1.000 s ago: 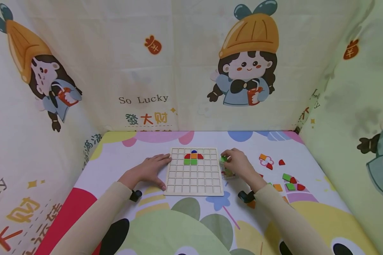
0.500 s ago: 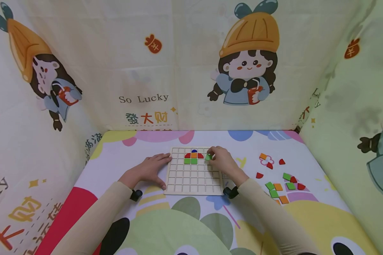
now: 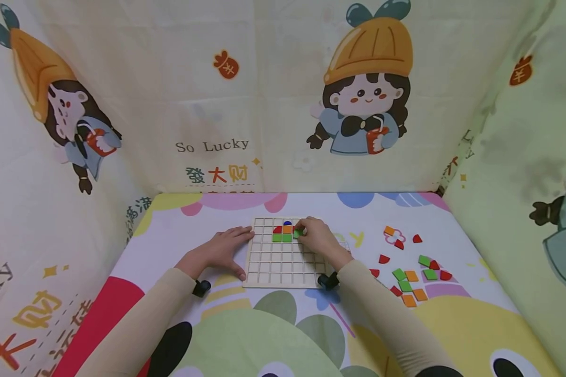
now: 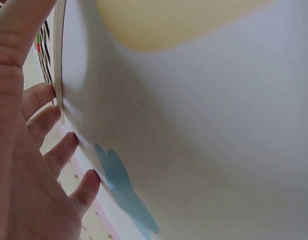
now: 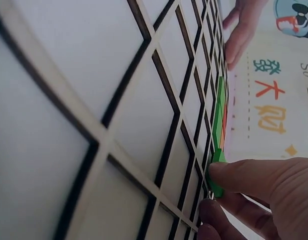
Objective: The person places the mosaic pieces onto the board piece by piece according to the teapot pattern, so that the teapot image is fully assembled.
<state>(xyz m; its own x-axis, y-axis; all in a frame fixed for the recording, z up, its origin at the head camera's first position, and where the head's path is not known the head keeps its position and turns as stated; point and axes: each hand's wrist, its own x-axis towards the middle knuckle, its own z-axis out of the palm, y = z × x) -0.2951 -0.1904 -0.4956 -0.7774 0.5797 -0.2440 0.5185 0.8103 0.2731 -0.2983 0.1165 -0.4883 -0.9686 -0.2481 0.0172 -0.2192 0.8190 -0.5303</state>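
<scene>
A green square tile (image 3: 297,234) is being moved leftward, pinched by the right hand (image 3: 317,237), over a pale wooden grid board (image 3: 275,267), its edge being touched by the outspread left hand (image 3: 216,252) on the fabric-walled worktop (image 3: 306,206).

The pale grid board (image 3: 283,267) lies flat, its left edge touching the left hand (image 3: 222,250). Over its upper part the right hand (image 3: 319,239) pinches a green square (image 3: 297,234) beside two seated green tiles (image 3: 277,238); orange, red and blue tiles (image 3: 287,229) sit farther up it.
</scene>
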